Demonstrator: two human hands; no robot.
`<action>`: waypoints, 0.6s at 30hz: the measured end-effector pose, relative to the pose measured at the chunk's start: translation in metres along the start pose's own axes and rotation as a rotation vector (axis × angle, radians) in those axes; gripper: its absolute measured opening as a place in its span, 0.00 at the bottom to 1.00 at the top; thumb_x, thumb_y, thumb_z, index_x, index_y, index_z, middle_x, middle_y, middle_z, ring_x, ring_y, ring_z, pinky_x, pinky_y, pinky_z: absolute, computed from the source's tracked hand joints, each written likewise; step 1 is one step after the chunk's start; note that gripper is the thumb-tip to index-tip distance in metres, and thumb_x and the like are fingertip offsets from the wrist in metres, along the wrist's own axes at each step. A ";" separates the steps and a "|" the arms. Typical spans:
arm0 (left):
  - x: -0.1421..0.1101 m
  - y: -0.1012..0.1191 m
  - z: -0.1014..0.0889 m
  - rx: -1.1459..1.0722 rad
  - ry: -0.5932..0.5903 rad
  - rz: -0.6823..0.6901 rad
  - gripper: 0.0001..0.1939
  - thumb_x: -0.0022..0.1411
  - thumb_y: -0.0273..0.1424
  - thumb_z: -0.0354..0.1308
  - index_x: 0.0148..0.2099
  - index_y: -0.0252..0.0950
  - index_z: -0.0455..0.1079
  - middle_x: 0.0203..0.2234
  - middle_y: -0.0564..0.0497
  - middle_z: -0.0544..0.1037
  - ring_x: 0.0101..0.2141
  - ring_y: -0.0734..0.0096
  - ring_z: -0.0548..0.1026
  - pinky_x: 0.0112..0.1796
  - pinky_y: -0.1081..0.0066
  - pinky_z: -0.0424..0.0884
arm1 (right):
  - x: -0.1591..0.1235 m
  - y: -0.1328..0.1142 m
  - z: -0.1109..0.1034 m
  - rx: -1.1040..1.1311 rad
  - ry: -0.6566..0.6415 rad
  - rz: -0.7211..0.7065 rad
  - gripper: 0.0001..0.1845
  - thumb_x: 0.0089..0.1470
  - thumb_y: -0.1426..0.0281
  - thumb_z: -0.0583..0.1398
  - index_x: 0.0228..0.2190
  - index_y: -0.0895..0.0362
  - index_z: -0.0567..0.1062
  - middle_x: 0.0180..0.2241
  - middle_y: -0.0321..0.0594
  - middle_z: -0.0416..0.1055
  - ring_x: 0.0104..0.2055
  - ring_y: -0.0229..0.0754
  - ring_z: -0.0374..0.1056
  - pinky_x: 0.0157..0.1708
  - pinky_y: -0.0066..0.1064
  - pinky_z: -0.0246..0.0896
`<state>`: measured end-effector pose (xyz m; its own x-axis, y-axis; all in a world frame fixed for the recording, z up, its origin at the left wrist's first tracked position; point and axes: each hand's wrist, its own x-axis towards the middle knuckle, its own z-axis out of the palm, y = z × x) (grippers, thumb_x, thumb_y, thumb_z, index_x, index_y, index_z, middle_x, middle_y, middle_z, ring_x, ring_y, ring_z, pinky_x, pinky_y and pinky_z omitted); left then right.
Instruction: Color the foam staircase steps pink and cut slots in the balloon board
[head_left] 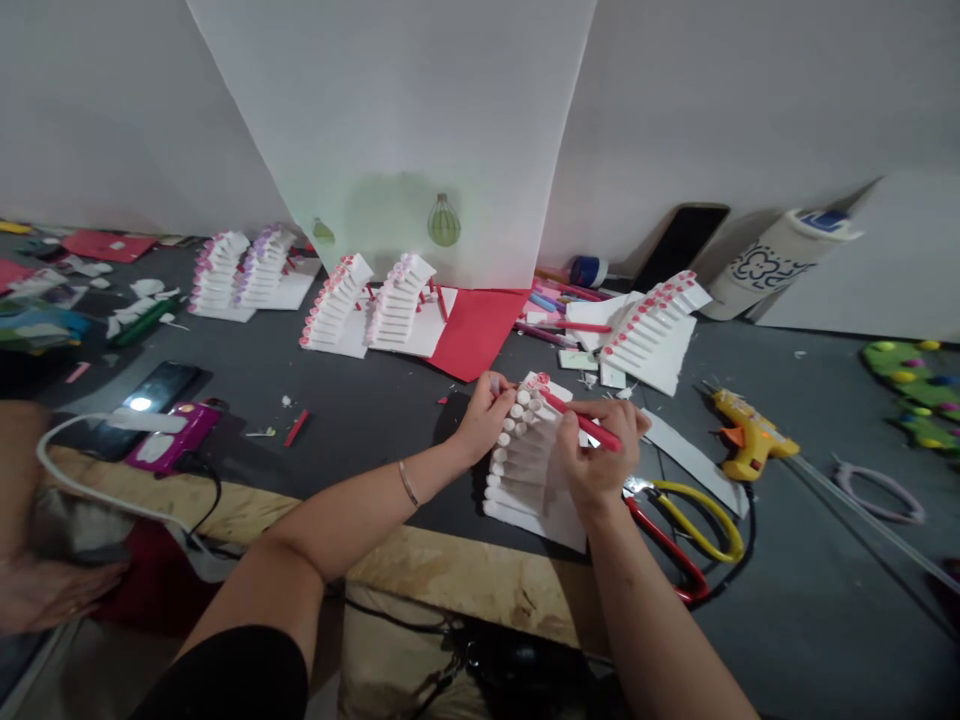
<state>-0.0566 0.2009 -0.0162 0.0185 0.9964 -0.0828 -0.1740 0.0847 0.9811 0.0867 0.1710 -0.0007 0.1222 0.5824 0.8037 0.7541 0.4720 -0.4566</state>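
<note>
A white paper model (527, 460), with a curved row of rolled paper tubes, lies near the table's front edge. My right hand (600, 455) is closed around a red marker (592, 428), whose tip meets the model's top end. Red marks show on the tube ends there, while the lower tube ends are white. My left hand (486, 415) has its fingers bent against the model's upper left side, steadying it. Yellow-and-red-handled scissors (705, 515) lie just right of my right wrist.
Similar models (401, 310) stand at the back beside red paper (480, 325). A yellow glue gun (750, 435), a white bottle (772, 265) and a dark phone (682, 245) are at right. A magenta power strip (176, 437) sits left, near another person's hand (60, 595).
</note>
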 end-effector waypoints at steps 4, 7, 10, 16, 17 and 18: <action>0.000 0.000 -0.001 0.003 -0.012 0.024 0.06 0.61 0.29 0.54 0.35 0.40 0.58 0.29 0.56 0.68 0.29 0.74 0.65 0.33 0.72 0.63 | 0.000 -0.001 0.000 0.013 -0.054 -0.015 0.02 0.55 0.69 0.59 0.31 0.52 0.73 0.25 0.33 0.72 0.31 0.42 0.67 0.42 0.40 0.53; 0.001 0.000 -0.001 0.009 -0.012 0.018 0.06 0.61 0.29 0.54 0.35 0.40 0.58 0.29 0.56 0.68 0.29 0.74 0.65 0.33 0.72 0.62 | 0.001 -0.001 -0.001 0.010 -0.011 -0.004 0.02 0.55 0.71 0.59 0.30 0.52 0.71 0.25 0.33 0.72 0.31 0.42 0.66 0.41 0.39 0.53; 0.001 -0.001 0.000 -0.005 -0.013 0.010 0.06 0.61 0.29 0.53 0.35 0.40 0.57 0.29 0.56 0.68 0.29 0.75 0.65 0.33 0.72 0.63 | 0.001 -0.001 -0.001 0.032 -0.021 -0.018 0.02 0.55 0.71 0.59 0.31 0.52 0.72 0.26 0.33 0.72 0.31 0.42 0.66 0.41 0.40 0.53; 0.001 -0.001 0.000 -0.021 -0.019 0.010 0.07 0.61 0.29 0.55 0.35 0.40 0.58 0.28 0.57 0.67 0.27 0.75 0.64 0.32 0.72 0.63 | 0.001 0.000 0.000 0.004 0.012 -0.001 0.02 0.56 0.70 0.59 0.30 0.52 0.72 0.25 0.33 0.72 0.31 0.42 0.67 0.41 0.41 0.54; 0.001 -0.001 -0.001 -0.022 -0.018 0.012 0.07 0.61 0.29 0.55 0.35 0.40 0.58 0.27 0.57 0.67 0.27 0.75 0.64 0.32 0.72 0.62 | 0.001 0.000 0.000 -0.003 0.016 0.008 0.02 0.56 0.70 0.59 0.30 0.52 0.72 0.25 0.33 0.72 0.31 0.42 0.67 0.41 0.41 0.54; 0.001 -0.001 -0.001 -0.027 -0.018 0.012 0.07 0.61 0.30 0.56 0.35 0.40 0.58 0.27 0.57 0.67 0.27 0.74 0.64 0.32 0.72 0.62 | 0.001 0.000 0.000 -0.007 0.011 0.008 0.02 0.56 0.70 0.59 0.31 0.52 0.72 0.25 0.33 0.72 0.31 0.42 0.67 0.41 0.41 0.54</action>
<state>-0.0571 0.2016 -0.0175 0.0341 0.9972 -0.0671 -0.2010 0.0726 0.9769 0.0867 0.1716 -0.0001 0.1353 0.5790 0.8040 0.7573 0.4629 -0.4608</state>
